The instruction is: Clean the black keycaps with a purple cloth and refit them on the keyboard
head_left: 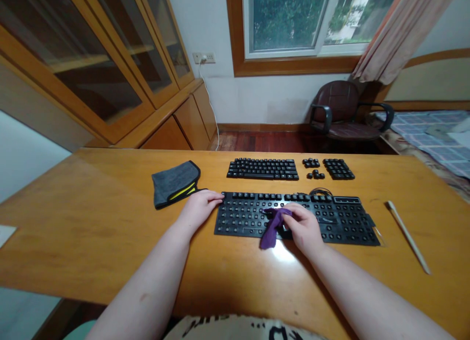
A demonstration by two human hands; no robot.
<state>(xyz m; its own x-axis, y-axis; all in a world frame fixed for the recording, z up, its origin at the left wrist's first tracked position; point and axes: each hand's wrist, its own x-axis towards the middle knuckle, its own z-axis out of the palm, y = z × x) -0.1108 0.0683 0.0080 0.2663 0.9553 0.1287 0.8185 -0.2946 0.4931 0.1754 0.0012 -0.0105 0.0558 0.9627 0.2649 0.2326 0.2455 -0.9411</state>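
Note:
A black keyboard lies flat on the desk, bare of caps over most of its face, with one row of keycaps along its far edge. My left hand grips its far left corner, fingers closed together. Over the middle of the keyboard, my right hand pinches a purple cloth. Part of the cloth hangs past the near edge, and the fingers hide some of the switches there.
Removed keycaps are laid out in groups beyond the keyboard, with number-pad caps on the right. A grey and yellow cloth sits left on the wooden desk. A thin brush rests at right. Behind stands a chair.

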